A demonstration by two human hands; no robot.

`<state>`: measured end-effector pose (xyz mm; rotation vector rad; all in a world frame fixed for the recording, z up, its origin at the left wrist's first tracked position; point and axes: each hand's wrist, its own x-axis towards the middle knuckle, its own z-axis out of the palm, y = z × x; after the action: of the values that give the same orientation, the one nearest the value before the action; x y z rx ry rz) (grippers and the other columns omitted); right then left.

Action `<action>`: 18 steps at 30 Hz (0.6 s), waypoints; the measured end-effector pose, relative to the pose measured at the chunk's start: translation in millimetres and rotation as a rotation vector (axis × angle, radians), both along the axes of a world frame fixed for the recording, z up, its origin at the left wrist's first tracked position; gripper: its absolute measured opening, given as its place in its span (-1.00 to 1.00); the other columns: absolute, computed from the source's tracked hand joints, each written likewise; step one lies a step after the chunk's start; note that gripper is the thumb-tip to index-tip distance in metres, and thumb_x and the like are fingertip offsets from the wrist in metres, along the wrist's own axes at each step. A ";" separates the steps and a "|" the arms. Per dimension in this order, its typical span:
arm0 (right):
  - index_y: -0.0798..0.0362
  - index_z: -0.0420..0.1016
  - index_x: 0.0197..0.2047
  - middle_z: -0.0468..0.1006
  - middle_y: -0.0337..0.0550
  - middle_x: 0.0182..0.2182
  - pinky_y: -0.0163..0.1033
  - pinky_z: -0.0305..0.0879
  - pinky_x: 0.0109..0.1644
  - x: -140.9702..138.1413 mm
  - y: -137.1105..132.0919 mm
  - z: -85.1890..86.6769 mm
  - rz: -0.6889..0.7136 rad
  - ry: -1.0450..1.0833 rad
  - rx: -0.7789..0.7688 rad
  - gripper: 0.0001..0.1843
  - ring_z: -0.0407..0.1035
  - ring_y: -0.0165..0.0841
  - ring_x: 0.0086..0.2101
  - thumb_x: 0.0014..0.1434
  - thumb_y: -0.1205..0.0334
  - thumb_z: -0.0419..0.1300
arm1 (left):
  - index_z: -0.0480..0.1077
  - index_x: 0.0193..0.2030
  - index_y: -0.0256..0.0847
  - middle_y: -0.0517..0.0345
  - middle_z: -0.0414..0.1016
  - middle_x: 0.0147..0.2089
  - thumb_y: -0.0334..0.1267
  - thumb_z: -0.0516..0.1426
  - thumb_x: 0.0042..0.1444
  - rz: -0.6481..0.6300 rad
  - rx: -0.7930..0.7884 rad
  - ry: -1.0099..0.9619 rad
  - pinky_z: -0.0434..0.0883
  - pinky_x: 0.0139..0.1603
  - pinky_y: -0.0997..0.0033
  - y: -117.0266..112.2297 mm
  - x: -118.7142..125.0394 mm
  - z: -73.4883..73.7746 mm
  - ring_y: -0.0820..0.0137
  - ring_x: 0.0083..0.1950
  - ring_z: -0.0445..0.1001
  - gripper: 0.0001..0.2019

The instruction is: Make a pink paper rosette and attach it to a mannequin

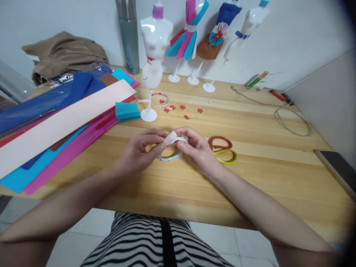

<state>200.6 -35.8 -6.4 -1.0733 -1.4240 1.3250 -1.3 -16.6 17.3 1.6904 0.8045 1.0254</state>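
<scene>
Pink piece [170, 138], pinched in the grip of the left hand [143, 149], overlaps in view a white tape roll [171, 158] held by the right hand [197, 149], above the desk [267, 181]. Step in hand, as judged: bringing piece to tape; next move likely calls for careful fingertip alignment

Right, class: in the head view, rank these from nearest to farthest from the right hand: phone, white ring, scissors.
From the right hand:
1. White ring: touching the hand, mostly to its left.
2. Scissors: just to its right.
3. Phone: far right, at the picture's edge.
</scene>
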 end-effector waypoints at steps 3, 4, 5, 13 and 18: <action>-0.07 0.52 -0.15 0.57 -0.22 -0.32 -0.15 0.36 -0.12 -0.8 1.2 2.6 0.013 0.082 -0.042 -0.65 0.46 -0.32 -0.29 0.12 -0.10 0.34 | 0.61 -0.31 -0.15 0.03 0.61 -0.10 -0.09 0.20 0.21 0.017 0.005 0.031 0.50 0.03 0.29 -3.3 0.4 0.4 0.28 -0.05 0.57 -0.78; -0.06 0.54 -0.18 0.58 -0.20 -0.30 -0.14 0.37 -0.10 -0.5 1.9 3.5 0.023 0.076 -0.031 -0.67 0.46 -0.31 -0.27 0.10 -0.08 0.36 | 0.61 -0.32 -0.16 0.02 0.61 -0.10 -0.08 0.20 0.20 0.006 -0.010 0.025 0.50 0.01 0.29 -3.5 0.3 0.8 0.27 -0.06 0.57 -0.76; -0.06 0.56 -0.20 0.57 -0.19 -0.29 -0.14 0.37 -0.10 -0.1 2.5 4.2 0.032 0.065 -0.014 -0.70 0.46 -0.31 -0.25 0.09 -0.06 0.38 | 0.60 -0.32 -0.17 0.01 0.61 -0.10 -0.07 0.20 0.20 -0.008 -0.025 0.017 0.51 -0.01 0.30 -3.2 0.2 1.2 0.27 -0.06 0.57 -0.75; -0.02 0.57 -0.30 0.56 -0.21 -0.37 -0.18 0.35 -0.18 0.9 4.0 11.3 0.081 -0.028 0.096 -0.78 0.43 -0.33 -0.32 0.08 0.03 0.39 | 0.58 -0.35 -0.20 0.03 0.62 -0.14 -0.19 0.19 0.21 -0.084 0.048 0.015 0.52 -0.06 0.35 -0.2 -0.3 5.6 0.34 -0.12 0.58 -0.81; -0.02 0.53 -0.35 0.53 -0.19 -0.39 -0.17 0.33 -0.23 -2.5 -0.2 18.4 -0.029 -0.065 0.136 -0.79 0.40 -0.32 -0.35 0.16 0.03 0.30 | 0.58 -0.32 -0.21 0.00 0.63 -0.14 -0.23 0.18 0.23 -0.055 0.124 0.069 0.53 -0.09 0.37 -0.5 -0.7 4.6 0.33 -0.13 0.59 -0.82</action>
<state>198.1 -36.0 12.0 -1.0511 -1.5180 1.1649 -2.1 -17.2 21.9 1.8515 0.7474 1.0014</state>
